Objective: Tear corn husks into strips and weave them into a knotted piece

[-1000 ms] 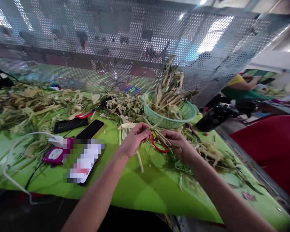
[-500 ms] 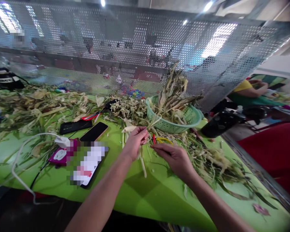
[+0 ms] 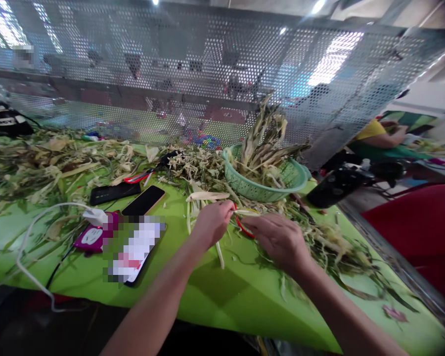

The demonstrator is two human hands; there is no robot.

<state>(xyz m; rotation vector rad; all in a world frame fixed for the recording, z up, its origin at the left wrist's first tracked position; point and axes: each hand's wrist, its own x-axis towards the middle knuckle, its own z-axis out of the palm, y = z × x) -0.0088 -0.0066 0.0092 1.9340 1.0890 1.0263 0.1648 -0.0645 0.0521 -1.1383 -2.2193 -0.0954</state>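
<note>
A pale strip of dried corn husk (image 3: 245,213) runs between my two hands above the green table. My left hand (image 3: 214,220) is closed in a pinch around the strip's left part. My right hand (image 3: 280,240) lies over its right part with the fingers pressed together; the exact grip is hidden beneath the fingers. A curved red handle (image 3: 244,229) shows between the hands, and my right hand partly covers it, so what tool it belongs to is unclear. Below my left hand, another pale husk strip (image 3: 220,255) lies on the table.
A green plastic basket (image 3: 234,177) of dry husks (image 3: 263,133) stands behind my hands. Two phones (image 3: 144,201) (image 3: 143,257), a dark case (image 3: 114,193), a purple power block (image 3: 96,239) and red-handled scissors (image 3: 135,179) lie left. A black bottle (image 3: 328,190) is right, beyond husk scraps (image 3: 337,247).
My right hand has shifted slightly right and onto the husk strip. My left hand has turned, and the strip now stretches sideways between the hands instead of pointing up toward the basket.
</note>
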